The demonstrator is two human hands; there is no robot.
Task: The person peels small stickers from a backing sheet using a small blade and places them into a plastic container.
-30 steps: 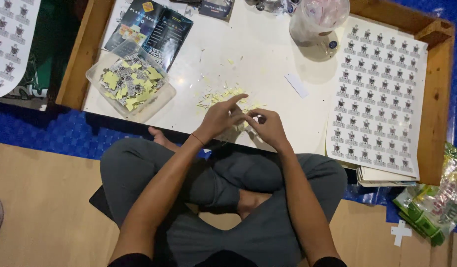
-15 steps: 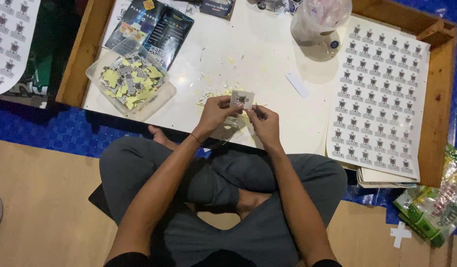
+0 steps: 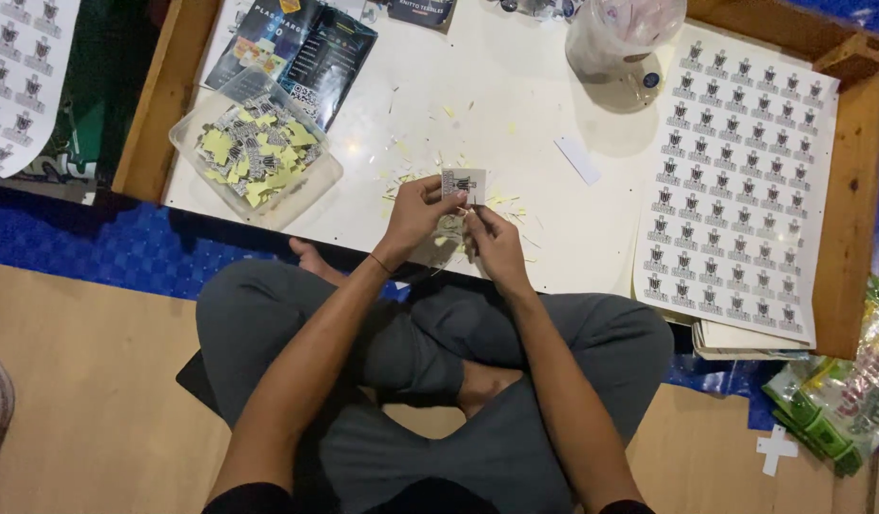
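Both hands pinch one small printed white sticker.
Left hand [image 3: 415, 211] and right hand [image 3: 494, 243] fingers grasp the small white square sticker [image 3: 463, 184] above the white tabletop [image 3: 515, 114].

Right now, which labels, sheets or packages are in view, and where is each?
Small label: pinched in left hand and right hand; white square, dark print.
Sticker sheet: table's right; white, rows of dark marks.
Clear tub: left; yellow-white cut labels.
Dark pouches: top left.
Green packets: floor, right.
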